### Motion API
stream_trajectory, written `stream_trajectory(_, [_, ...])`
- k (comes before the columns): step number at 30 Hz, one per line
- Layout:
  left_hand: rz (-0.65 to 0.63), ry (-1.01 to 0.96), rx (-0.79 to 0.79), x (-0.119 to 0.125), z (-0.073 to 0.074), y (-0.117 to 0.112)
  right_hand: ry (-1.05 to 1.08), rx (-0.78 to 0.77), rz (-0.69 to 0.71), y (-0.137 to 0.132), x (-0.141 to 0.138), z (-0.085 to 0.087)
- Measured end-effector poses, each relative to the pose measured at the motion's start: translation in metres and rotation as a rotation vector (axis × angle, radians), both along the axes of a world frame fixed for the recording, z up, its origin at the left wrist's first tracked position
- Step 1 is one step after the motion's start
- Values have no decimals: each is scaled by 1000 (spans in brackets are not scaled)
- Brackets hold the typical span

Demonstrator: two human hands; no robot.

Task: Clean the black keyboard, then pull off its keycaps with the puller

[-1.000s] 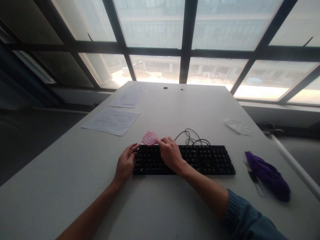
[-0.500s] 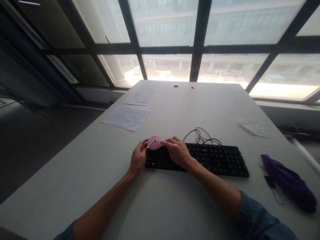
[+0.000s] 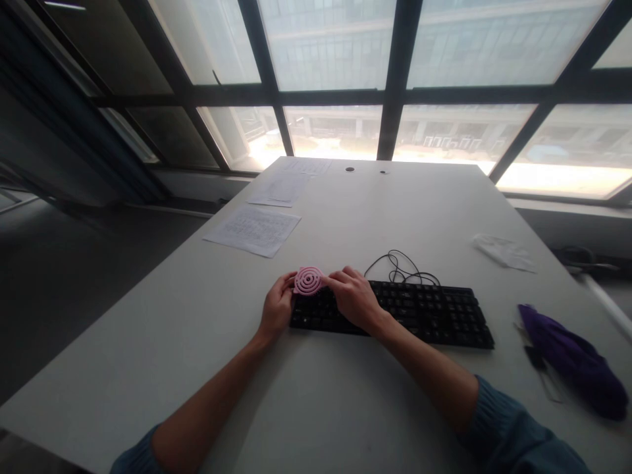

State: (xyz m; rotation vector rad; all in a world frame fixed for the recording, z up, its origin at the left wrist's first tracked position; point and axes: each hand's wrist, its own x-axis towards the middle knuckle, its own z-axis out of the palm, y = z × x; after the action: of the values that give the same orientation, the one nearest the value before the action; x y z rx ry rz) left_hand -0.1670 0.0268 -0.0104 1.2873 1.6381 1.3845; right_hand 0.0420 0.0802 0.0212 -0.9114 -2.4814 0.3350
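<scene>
A round pink ridged disc (image 3: 309, 280) rests on the far left corner of a black keyboard (image 3: 419, 315) lying on the white table (image 3: 316, 395). My right hand (image 3: 354, 299) lies over the keyboard's left part, its fingertips pinching the disc's right edge. My left hand (image 3: 277, 308) sits at the keyboard's left end with fingers curled, the fingertips touching the disc's left edge. The keyboard's black cable (image 3: 401, 266) coils just behind it.
Printed paper sheets (image 3: 253, 229) lie at the far left, more sheets (image 3: 281, 189) beyond them. A crumpled white wrapper (image 3: 503, 251) lies at the right. A purple cloth bundle (image 3: 573, 359) sits near the right edge. Big windows stand behind the table.
The disc has come from the table behind the keyboard onto its corner. My left hand rose from the keyboard's end to the disc's edge. The view shifted left.
</scene>
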Motion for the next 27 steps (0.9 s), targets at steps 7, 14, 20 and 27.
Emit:
stream_trajectory(7, [17,24,4,-2,-4,0,-5,4,22,-9,5,0])
stream_trajectory(14, [3,-29,3,-1,-5,0,-8,12,-76,-15,10,1])
stream_trajectory(20, [4,26,8,-1,-3,0,-35,17,-19,-14,8,0])
stream_trajectory(27, [-9,21,8,-2,-4,1,-36,15,24,-13,7,0])
